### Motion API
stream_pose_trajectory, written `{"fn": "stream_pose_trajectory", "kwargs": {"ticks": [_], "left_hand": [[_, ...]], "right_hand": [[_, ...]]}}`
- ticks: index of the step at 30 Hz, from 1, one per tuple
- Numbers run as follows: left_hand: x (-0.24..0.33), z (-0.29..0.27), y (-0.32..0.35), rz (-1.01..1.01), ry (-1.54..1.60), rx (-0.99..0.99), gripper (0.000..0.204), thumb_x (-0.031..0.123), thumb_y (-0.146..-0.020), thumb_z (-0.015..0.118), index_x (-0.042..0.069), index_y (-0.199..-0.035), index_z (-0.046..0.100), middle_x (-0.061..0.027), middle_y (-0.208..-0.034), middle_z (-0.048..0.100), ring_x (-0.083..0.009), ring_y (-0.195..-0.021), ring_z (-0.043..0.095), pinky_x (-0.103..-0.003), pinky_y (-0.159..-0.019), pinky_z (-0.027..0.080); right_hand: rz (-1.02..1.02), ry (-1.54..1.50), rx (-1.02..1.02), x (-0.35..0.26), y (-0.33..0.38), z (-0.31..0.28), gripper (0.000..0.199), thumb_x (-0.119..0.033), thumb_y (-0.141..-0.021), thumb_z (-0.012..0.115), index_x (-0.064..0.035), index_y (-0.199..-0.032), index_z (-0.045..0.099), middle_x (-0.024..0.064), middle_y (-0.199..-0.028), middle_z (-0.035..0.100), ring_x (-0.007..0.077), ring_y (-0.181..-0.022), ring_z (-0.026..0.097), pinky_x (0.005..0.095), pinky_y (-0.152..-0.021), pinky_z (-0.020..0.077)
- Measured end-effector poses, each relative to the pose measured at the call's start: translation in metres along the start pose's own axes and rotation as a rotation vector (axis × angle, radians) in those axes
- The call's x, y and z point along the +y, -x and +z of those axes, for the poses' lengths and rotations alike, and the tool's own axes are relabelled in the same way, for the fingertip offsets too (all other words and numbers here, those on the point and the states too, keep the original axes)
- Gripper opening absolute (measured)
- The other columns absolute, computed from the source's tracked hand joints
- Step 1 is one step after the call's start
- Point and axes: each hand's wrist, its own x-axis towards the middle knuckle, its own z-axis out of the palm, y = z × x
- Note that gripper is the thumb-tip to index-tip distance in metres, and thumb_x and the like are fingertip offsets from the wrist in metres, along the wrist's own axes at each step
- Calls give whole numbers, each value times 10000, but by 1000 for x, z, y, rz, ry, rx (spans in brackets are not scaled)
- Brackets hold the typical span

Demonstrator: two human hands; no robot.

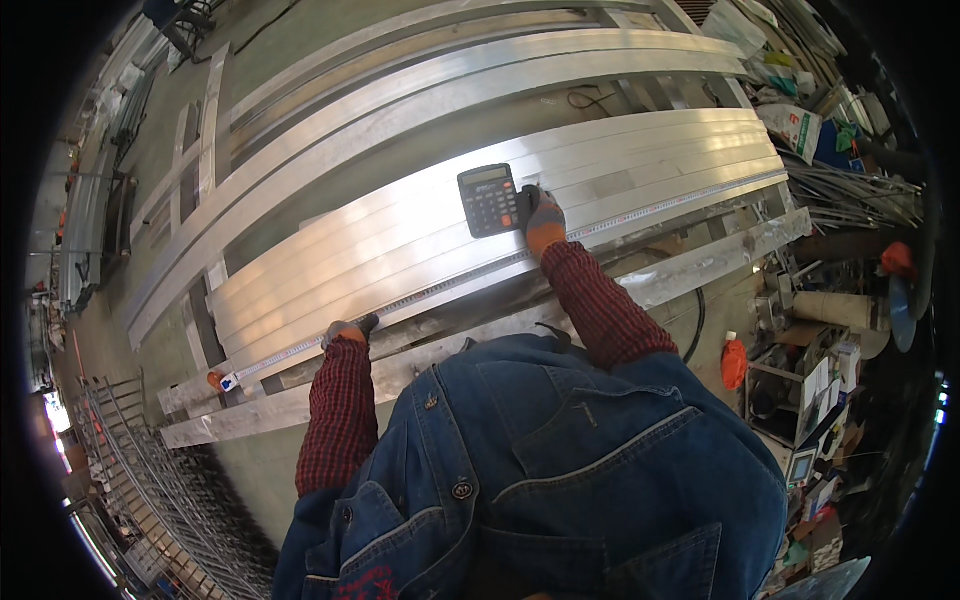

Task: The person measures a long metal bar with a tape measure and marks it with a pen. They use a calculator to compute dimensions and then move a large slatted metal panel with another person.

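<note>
You have one black desk calculator (488, 200), one long metal measuring tape (420, 292), and two orange-gloved hands, left (347, 331) and right (543, 222).

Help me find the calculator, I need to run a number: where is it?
In the head view the black calculator lies just above centre on the stacked aluminium profiles, beside the gloved right hand at its right edge.
</note>
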Motion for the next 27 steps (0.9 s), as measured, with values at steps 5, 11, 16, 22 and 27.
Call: {"fn": "stream_pose_trajectory", "kwargs": {"ticks": [5, 11, 16, 22, 27], "left_hand": [[2, -6, 0, -36, 55, -74, 845, 717, -769, 877, 28, -1254, 813, -202, -1281, 791, -344, -1165, 753, -448, -996, 583], [3, -7, 3, -36, 46, -71, 818, 734, -771, 879, 33, -1190, 829, -154, -1143, 829, -309, -1040, 782, -441, -898, 601], [0, -2, 1, -44, 51, -59, 808, 750, -768, 878, 36, -1145, 840, -130, -1075, 841, -303, -1042, 787, -430, -896, 602], [4, -5, 4, -66, 97, -49, 867, 697, -729, 922, -8, -1221, 813, -242, -1232, 801, -380, -1126, 771, -479, -979, 597], [5, -12, 8, -44, 82, -73, 874, 693, -726, 927, -6, -1236, 808, -243, -1263, 792, -383, -1149, 765, -477, -982, 596]], "right_hand": [[48, 18, -5, -26, -16, -6, 440, -144, -998, 722, -59, -1419, 627, 206, -1289, 689, 396, -1237, 668, 486, -1057, 552], [123, 322, -16, -81, -41, 1, 768, -287, -872, 869, -57, -1503, 497, 181, -1387, 629, 381, -1282, 645, 472, -1071, 553], [179, 435, -98, -100, -53, 14, 528, -153, -979, 674, -88, -1483, 532, 188, -1434, 612, 379, -1333, 635, 489, -1095, 549], [274, 346, -103, -72, -71, 28, 419, -259, -980, 714, -94, -1359, 654, 155, -1378, 668, 356, -1308, 653, 480, -1071, 554], [111, 38, -61, -21, -87, 25, 264, -301, -1011, 716, -102, -1164, 797, 178, -1136, 787, 354, -1106, 758, 455, -988, 590]]}}
